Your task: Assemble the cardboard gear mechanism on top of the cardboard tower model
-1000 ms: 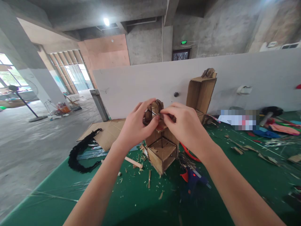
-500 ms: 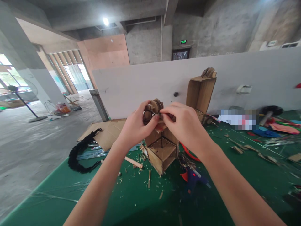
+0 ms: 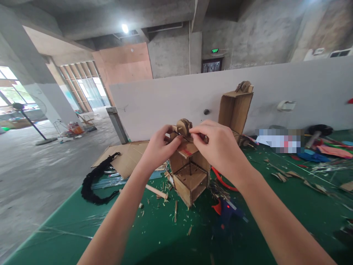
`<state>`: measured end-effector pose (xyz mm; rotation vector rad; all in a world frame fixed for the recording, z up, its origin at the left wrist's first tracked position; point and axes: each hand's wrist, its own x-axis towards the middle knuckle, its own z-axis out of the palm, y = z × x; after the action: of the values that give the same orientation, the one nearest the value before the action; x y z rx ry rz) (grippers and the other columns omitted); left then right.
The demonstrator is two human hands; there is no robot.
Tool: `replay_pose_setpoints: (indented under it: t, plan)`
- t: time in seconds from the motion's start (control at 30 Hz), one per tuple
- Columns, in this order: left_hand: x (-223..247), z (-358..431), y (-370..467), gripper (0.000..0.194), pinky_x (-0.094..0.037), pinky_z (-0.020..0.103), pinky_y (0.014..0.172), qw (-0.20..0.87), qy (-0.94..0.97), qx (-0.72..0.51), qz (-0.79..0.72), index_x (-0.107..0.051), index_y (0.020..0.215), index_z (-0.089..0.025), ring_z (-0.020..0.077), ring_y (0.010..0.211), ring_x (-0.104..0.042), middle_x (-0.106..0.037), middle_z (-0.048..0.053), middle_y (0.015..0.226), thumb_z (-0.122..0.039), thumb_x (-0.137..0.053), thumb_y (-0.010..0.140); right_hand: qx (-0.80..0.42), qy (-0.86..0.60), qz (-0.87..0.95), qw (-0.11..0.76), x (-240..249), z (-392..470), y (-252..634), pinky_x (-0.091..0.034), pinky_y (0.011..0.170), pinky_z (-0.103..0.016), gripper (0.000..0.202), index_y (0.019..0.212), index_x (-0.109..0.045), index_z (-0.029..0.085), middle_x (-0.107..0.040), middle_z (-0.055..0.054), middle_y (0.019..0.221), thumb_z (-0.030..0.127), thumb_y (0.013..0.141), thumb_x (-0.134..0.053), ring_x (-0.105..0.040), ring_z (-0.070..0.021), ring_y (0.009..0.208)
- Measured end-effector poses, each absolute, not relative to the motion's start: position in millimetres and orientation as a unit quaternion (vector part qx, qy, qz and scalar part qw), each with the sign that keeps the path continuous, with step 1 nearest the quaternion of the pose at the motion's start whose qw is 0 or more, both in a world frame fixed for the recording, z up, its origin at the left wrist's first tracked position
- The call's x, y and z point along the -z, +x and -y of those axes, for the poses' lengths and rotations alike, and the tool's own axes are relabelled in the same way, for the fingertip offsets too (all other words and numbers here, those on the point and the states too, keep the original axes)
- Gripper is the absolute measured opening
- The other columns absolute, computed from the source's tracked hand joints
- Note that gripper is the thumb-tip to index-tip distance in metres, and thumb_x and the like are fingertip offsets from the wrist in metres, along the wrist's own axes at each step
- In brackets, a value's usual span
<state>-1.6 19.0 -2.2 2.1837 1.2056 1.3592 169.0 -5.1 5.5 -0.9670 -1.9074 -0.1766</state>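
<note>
A tall cardboard model [image 3: 191, 175] stands on the green table, with shelves and a thin dark rod inside. On its top sits a round cardboard pulley wheel [image 3: 183, 127] on a small stick axle. My left hand [image 3: 161, 147] is closed at the left of the wheel, thumb and fingers pinched together at the model's top; what lies between them is hidden. From the right, my right hand [image 3: 211, 138] pinches a thin dark string [image 3: 188, 138] close beside the wheel. The fingertips partly hide the string.
Behind stands a second cardboard model [image 3: 235, 110] with a similar wheel. A blue glue gun [image 3: 228, 213] with a red light lies at the front right. Black fluffy cord [image 3: 92, 184], a wooden stick [image 3: 156, 191], flat cardboard [image 3: 128, 158] and scraps lie around. A white partition [image 3: 165, 99] runs behind.
My left hand has dropped slightly down and left from the wheel, so more of the wheel and the model's top shows. My right hand stays at nearly the same spot, still pinching.
</note>
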Motion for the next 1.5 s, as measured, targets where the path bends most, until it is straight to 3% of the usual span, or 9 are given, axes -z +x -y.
replay_pose_setpoints:
  t: [0.1, 0.2, 0.37, 0.43, 0.6, 0.83, 1.2, 1.37, 1.5]
  plan:
    - [3.0, -19.6, -1.7, 0.018, -0.052, 0.028, 0.057, 0.131, 0.76, -0.465, -0.435, -0.058, 0.095, -0.017, 0.0142, 0.065, -0.06, -0.061, 0.003, 0.077, -0.031, -0.053, 0.084, 0.074, -0.396, 0.785, 0.47, -4.4, 4.6, 168.6, -0.044, 0.068, -0.027, 0.022, 0.088, -0.07, 0.018, -0.065, -0.004, 0.086, 0.011, 0.085, -0.049, -0.058, -0.013, 0.072]
    - [5.3, -20.6, -1.4, 0.025, -0.054, 0.032, 0.067, 0.094, 0.761, -0.465, -0.443, -0.059, 0.104, -0.016, 0.0169, 0.078, -0.062, -0.062, 0.009, 0.097, -0.032, -0.052, 0.086, 0.083, -0.394, 0.787, 0.467, -3.3, 3.5, 168.1, -0.044, 0.07, -0.027, 0.023, 0.089, -0.07, 0.017, -0.065, -0.004, 0.084, 0.01, 0.085, -0.048, -0.058, -0.013, 0.073]
    - [7.9, -17.5, -0.9, 0.058, -0.055, 0.032, 0.07, 0.049, 0.75, -0.497, -0.432, -0.036, 0.137, -0.024, 0.0162, 0.087, -0.061, -0.041, 0.014, 0.133, -0.031, -0.057, 0.084, 0.086, -0.397, 0.787, 0.465, -3.9, 2.0, 168.5, -0.044, 0.071, -0.027, 0.023, 0.091, -0.07, 0.016, -0.066, -0.005, 0.085, 0.011, 0.085, -0.048, -0.058, -0.0139, 0.074]
    - [6.4, -14.8, -0.8, 0.053, -0.054, 0.028, 0.067, 0.026, 0.762, -0.501, -0.41, -0.041, 0.135, -0.028, 0.0169, 0.095, -0.059, -0.038, 0.011, 0.136, -0.026, -0.056, 0.084, 0.084, -0.399, 0.788, 0.462, -4.3, 1.8, 168.9, -0.043, 0.071, -0.028, 0.023, 0.091, -0.07, 0.017, -0.065, -0.005, 0.086, 0.012, 0.086, -0.048, -0.058, -0.0143, 0.075]
    - [1.8, -11.7, -0.7, 0.04, -0.054, 0.029, 0.076, -0.004, 0.788, -0.486, -0.378, -0.053, 0.124, -0.026, 0.0177, 0.102, -0.057, -0.055, 0.007, 0.125, -0.018, -0.051, 0.085, 0.076, -0.4, 0.789, 0.46, -4.0, 2.6, 169.3, -0.043, 0.071, -0.028, 0.023, 0.09, -0.069, 0.018, -0.065, -0.005, 0.086, 0.014, 0.086, -0.047, -0.058, -0.0143, 0.074]
    - [3.8, -17.0, -2.2, 0.038, -0.053, 0.035, 0.079, -0.003, 0.774, -0.485, -0.407, -0.054, 0.122, -0.021, 0.0192, 0.098, -0.06, -0.061, 0.009, 0.119, -0.021, -0.053, 0.084, 0.063, -0.398, 0.794, 0.455, -4.9, 2.9, 170.0, -0.044, 0.07, -0.027, 0.023, 0.089, -0.071, 0.017, -0.066, -0.004, 0.084, 0.011, 0.084, -0.048, -0.059, -0.0133, 0.073]
    - [5.8, -19.9, 0.7, 0.028, -0.052, 0.029, 0.068, 0.033, 0.76, -0.495, -0.419, -0.058, 0.11, -0.017, 0.0175, 0.088, -0.06, -0.061, 0.009, 0.106, -0.025, -0.053, 0.084, 0.053, -0.392, 0.797, 0.457, -7.6, 4.4, 171.7, -0.044, 0.071, -0.025, 0.023, 0.086, -0.071, 0.017, -0.068, -0.003, 0.084, 0.009, 0.083, -0.05, -0.06, -0.0128, 0.074]
    - [5.9, -20.7, -0.4, 0.014, -0.049, 0.028, 0.065, 0.029, 0.763, -0.482, -0.43, -0.059, 0.087, -0.016, 0.0158, 0.08, -0.056, -0.057, 0.005, 0.087, -0.028, -0.052, 0.085, 0.051, -0.389, 0.798, 0.457, -7.3, 4.8, 172.4, -0.043, 0.07, -0.026, 0.023, 0.084, -0.07, 0.017, -0.067, -0.003, 0.082, 0.008, 0.083, -0.049, -0.058, -0.0126, 0.072]
    - [6.8, -21.5, 1.5, 0.023, -0.044, 0.028, 0.062, 0.038, 0.764, -0.46, -0.452, -0.051, 0.067, -0.017, 0.0141, 0.069, -0.051, -0.051, 0.001, 0.072, -0.03, -0.049, 0.086, 0.054, -0.397, 0.797, 0.451, -7.3, 4.5, 172.3, -0.043, 0.069, -0.025, 0.022, 0.084, -0.071, 0.016, -0.067, -0.003, 0.081, 0.008, 0.082, -0.051, -0.059, -0.0124, 0.071]
